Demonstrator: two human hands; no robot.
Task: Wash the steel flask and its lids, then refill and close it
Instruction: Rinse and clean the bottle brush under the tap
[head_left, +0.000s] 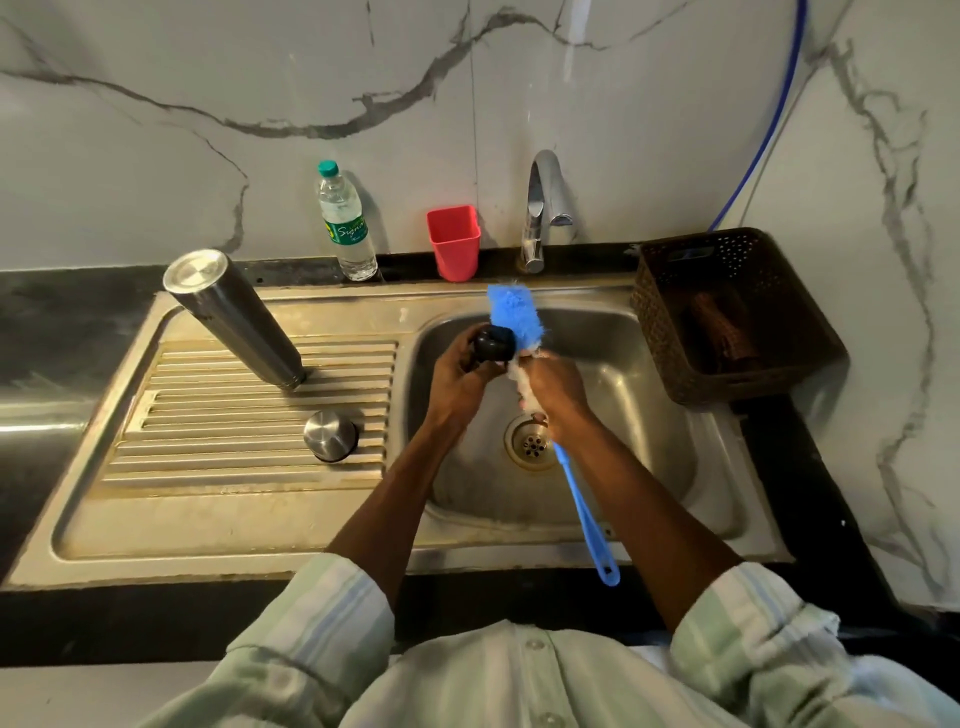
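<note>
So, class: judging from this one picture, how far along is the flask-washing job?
Looks done: the steel flask stands upside down on the drainboard, the steel lid beside it. In hand: the left hand holds the black inner lid over the sink while the right hand scrubs it with the blue brush. Left: refilling and closing.

I hold a small lid (493, 349) in my left hand (460, 376) over the sink basin (649, 415), with my right hand (553, 387) just right of it, gripping the brush (524, 338); the brush head lies against the lid. Left of my grip, on the drainboard (208, 499), the flask (234, 317) stands inverted, the other lid (331, 435) nearer me. Behind the grip stand a cup (453, 241), a tap (540, 208) and, further left, a bottle (347, 223). A basket (727, 317) sits to the right.
</note>
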